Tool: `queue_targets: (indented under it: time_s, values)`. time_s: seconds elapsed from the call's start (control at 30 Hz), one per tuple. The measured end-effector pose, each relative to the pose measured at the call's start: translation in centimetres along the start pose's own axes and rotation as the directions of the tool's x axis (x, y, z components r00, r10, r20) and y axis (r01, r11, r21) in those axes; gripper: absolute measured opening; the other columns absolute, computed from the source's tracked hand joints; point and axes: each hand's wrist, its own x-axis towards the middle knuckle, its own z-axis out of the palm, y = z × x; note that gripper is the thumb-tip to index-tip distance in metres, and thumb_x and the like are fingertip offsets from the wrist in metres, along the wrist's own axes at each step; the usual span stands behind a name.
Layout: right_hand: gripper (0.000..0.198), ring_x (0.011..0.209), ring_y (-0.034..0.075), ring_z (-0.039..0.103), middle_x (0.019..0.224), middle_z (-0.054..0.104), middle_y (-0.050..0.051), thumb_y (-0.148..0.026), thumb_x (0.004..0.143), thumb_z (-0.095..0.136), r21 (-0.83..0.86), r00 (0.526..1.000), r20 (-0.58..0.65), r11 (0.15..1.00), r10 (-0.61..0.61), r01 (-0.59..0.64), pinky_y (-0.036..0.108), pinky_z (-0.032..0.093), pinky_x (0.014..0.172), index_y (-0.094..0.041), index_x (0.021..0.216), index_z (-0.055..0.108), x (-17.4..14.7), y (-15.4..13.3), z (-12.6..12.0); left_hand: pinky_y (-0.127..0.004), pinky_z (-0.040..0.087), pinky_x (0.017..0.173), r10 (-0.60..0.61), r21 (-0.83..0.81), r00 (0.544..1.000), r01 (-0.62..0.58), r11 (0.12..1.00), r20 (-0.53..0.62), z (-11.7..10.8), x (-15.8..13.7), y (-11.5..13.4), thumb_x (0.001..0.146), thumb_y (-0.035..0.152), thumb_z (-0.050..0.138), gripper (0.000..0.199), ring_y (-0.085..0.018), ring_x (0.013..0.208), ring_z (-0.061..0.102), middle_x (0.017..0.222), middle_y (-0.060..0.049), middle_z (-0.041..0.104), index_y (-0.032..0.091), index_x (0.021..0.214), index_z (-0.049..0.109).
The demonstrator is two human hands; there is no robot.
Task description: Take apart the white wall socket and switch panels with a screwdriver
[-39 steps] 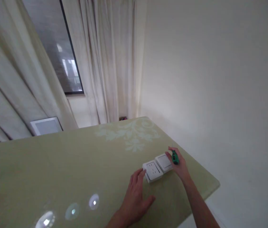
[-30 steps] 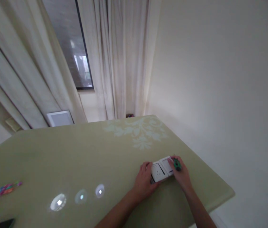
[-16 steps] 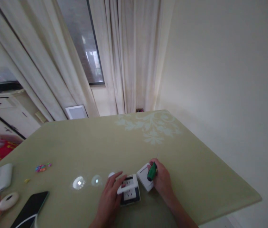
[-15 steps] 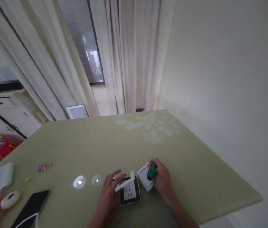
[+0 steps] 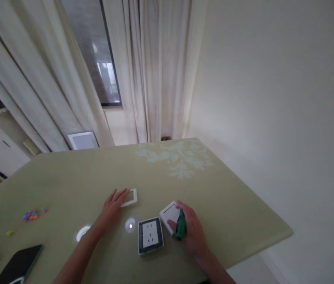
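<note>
Looking down at the worktop [image 5: 243,205]: left hand [image 5: 112,205] lies flat, fingers spread, tips on the white frame [image 5: 129,198], away from the socket [image 5: 150,235]. Right hand [image 5: 190,230], closed round the green screwdriver [image 5: 180,229], is nearer it, w/ thumb on the switch [image 5: 170,213] just beside.

A thin white frame [image 5: 130,197] lay flat on the bench, under the fingertips of the left hand [image 5: 112,206]. It was a square ring with a hole in the middle. Near it lay a wall socket [image 5: 150,235], face up, white in the middle with a dark edge around it. Just beside the socket sat a white switch [image 5: 169,213], a bit tilted. The right hand [image 5: 191,233] rested on the switch and held a small green screwdriver [image 5: 180,228].
</note>
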Motion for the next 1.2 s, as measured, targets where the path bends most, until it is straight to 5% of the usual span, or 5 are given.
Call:
queue_targets:
  time_s: [0.27, 0.43, 0.7, 0.97, 1.2]
  values:
    - [0.058, 0.133, 0.038, 0.067, 0.149, 0.07, 0.015, -0.026, 0.077, 0.085, -0.051, 0.997, 0.067, 0.998, -0.027, 0.031, 0.055, 0.053, 0.116, -0.024, 0.132, 0.065, -0.7, -0.3, 1.2, -0.053, 0.041, 0.131, 0.163, -0.071, 0.978, -0.155, 0.985, 0.133, 0.0, -6.3, 7.7, 0.109, 0.024, 0.049, 0.06, -0.027, 0.16, 0.045, 0.173, -0.006, 0.049, 0.033, 0.168, 0.044]
    - [0.059, 0.134, 0.035, 0.067, 0.146, 0.07, 0.017, -0.027, 0.082, 0.078, -0.072, 0.997, 0.058, 0.996, -0.05, 0.054, 0.053, 0.052, 0.115, -0.021, 0.137, 0.058, -0.2, 0.1, 1.0, -0.063, 0.043, 0.128, 0.245, -0.095, 0.951, -0.23, 0.968, 0.189, 2.6, -10.1, 13.6, 0.101, 0.043, 0.074, 0.085, -0.037, 0.161, 0.042, 0.176, -0.011, 0.044, 0.032, 0.174, 0.031]
    - [0.055, 0.136, 0.036, 0.063, 0.15, 0.066, 0.019, -0.032, 0.089, 0.075, -0.18, 0.995, 0.056, 0.98, -0.079, 0.088, 0.054, 0.049, 0.115, -0.02, 0.139, 0.056, 3.6, -2.3, 0.6, -0.057, 0.05, 0.125, 0.167, -0.163, 0.985, -0.158, 0.974, 0.041, 5.0, -12.5, 14.0, 0.091, 0.034, 0.084, 0.089, -0.038, 0.156, 0.049, 0.169, -0.014, 0.053, 0.029, 0.169, 0.042]
    - [0.04, 0.117, 0.029, 0.071, 0.13, 0.072, 0.01, -0.041, 0.1, 0.077, -0.324, 0.949, 0.307, 0.93, -0.07, 0.173, 0.053, 0.059, 0.103, -0.018, 0.131, 0.068, 12.0, -7.5, 6.6, -0.055, 0.056, 0.118, 0.086, -0.214, 0.996, -0.084, 0.973, 0.001, 3.9, -12.4, 14.4, 0.089, 0.034, 0.084, 0.064, -0.037, 0.141, 0.062, 0.153, -0.015, 0.066, 0.026, 0.15, 0.064]
    - [0.045, 0.113, 0.029, 0.073, 0.123, 0.075, 0.011, -0.05, 0.1, 0.076, -0.332, 0.934, 0.356, 0.929, -0.036, 0.163, 0.05, 0.059, 0.101, -0.018, 0.129, 0.068, 12.2, -7.8, 7.3, -0.059, 0.054, 0.117, -0.041, -0.335, 0.999, 0.036, 0.941, -0.01, 4.0, -12.3, 14.5, 0.075, 0.024, 0.089, 0.067, -0.039, 0.136, 0.064, 0.146, -0.014, 0.068, 0.025, 0.138, 0.068]
